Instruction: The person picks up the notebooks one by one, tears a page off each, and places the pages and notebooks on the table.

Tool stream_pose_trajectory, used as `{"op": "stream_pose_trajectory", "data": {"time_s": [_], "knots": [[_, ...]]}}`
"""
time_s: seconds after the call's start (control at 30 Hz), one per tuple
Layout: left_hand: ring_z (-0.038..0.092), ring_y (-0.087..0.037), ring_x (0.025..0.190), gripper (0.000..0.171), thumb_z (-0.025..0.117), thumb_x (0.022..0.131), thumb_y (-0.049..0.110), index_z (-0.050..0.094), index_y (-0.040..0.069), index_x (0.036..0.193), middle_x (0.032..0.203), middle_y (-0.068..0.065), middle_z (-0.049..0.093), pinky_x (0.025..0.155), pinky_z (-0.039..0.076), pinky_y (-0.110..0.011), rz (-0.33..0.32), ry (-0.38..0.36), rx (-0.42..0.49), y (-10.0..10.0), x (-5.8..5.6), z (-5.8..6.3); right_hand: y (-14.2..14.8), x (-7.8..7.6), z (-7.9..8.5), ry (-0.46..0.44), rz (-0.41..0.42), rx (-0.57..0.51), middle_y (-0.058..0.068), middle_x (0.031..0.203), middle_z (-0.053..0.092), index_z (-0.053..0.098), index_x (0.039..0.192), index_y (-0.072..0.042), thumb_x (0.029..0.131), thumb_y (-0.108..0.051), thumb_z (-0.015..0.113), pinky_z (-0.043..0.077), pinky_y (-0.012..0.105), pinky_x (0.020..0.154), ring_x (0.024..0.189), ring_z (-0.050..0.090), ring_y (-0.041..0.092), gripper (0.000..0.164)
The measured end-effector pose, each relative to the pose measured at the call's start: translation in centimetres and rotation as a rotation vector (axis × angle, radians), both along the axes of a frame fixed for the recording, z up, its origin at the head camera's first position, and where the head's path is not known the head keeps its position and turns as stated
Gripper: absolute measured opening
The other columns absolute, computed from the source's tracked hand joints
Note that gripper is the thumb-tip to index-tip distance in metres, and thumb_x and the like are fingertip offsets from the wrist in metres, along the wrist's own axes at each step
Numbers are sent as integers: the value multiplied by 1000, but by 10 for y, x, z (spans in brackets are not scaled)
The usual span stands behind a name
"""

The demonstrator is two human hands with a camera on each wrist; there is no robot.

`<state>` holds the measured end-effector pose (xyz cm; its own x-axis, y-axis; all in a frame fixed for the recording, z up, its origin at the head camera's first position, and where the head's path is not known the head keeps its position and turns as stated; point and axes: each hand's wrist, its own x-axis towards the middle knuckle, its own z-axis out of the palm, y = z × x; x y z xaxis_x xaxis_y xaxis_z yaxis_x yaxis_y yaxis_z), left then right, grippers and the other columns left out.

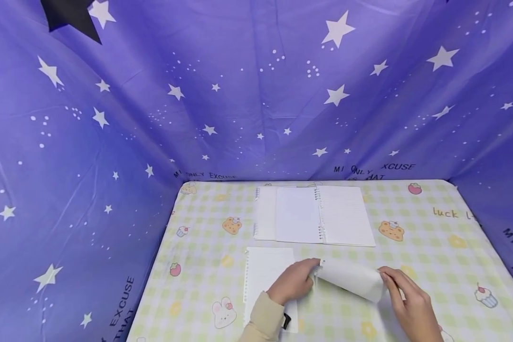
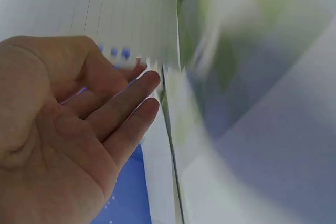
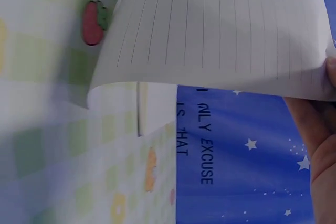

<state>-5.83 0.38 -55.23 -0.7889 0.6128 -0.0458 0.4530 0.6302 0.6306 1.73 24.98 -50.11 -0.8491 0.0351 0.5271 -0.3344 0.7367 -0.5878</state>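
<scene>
A lined sheet of paper (image 1: 350,279) is held up over the table, its middle bowed. My left hand (image 1: 291,282) pinches its punched left edge; in the left wrist view, the holes sit close to the fingertips (image 2: 152,80). At the sheet's other side my right hand (image 1: 412,300) grips the edge between thumb and fingers. The right wrist view has the ruled face of the paper (image 3: 210,30) curving down toward the cloth. Another loose punched sheet (image 1: 262,273) lies flat, partly beneath the left hand and sleeve (image 1: 265,316).
Behind the hands an open spiral notebook (image 1: 346,213) lies flat, with a ragged-edged sheet (image 1: 265,213) jutting out at its left. A checked cloth (image 1: 205,256) covers the table. Purple starry curtains (image 1: 239,95) enclose the back and sides.
</scene>
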Motion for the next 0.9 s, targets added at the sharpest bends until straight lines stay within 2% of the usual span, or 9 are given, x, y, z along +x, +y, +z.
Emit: {"op": "stream_pose_trajectory", "data": {"time_s": [0.1,0.2,0.33,0.47,0.57,0.63,0.8,0.9], "knots": [[47,-8,120,52,56,81,2,49,14,131,129,5,53,99,38,-22,-13,-9,32,1,8,-1,2,-7,5,17,-34,4,6,90,66,67,96,-4,81,10,62,39,-1,75,95,47,-19,21],[51,-5,114,42,61,85,12,53,17,126,123,9,57,95,41,-20,0,-15,79,2,13,-1,3,-13,9,29,-55,-5,8,91,67,68,96,-3,83,7,62,39,-2,74,93,49,-17,18],[57,4,93,28,64,86,27,61,20,113,106,15,63,79,46,-13,46,-67,175,5,20,-1,4,-19,14,23,-76,-9,8,90,67,68,97,-4,85,2,61,39,-2,73,85,52,-12,15],[52,9,64,19,63,86,27,65,18,103,78,16,63,58,45,-10,118,-156,278,9,29,-2,6,-26,15,5,-88,11,5,90,66,68,99,-8,85,0,62,39,0,66,78,51,-11,17],[43,8,48,14,63,87,25,66,15,96,63,15,55,46,41,-10,170,-195,316,13,36,-6,7,-31,11,-23,-95,26,2,90,66,68,99,-10,85,-2,63,40,4,59,73,50,-10,17],[40,7,44,10,65,86,23,66,14,91,58,15,52,43,40,-11,205,-218,329,16,40,-9,8,-36,7,-46,-93,34,0,90,65,68,99,-11,86,-4,63,40,6,57,71,49,-8,16],[43,6,43,6,69,82,19,66,14,83,55,14,52,42,41,-12,294,-277,342,24,50,-19,10,-46,-8,-117,-74,53,-5,93,63,68,102,-15,87,-7,62,40,7,60,76,51,-2,18],[46,6,43,6,69,81,17,67,13,86,55,13,54,42,42,-12,326,-316,363,28,54,-24,11,-51,-18,-153,-65,84,-5,94,61,68,105,-15,88,-6,60,40,7,60,79,52,2,21]]}}
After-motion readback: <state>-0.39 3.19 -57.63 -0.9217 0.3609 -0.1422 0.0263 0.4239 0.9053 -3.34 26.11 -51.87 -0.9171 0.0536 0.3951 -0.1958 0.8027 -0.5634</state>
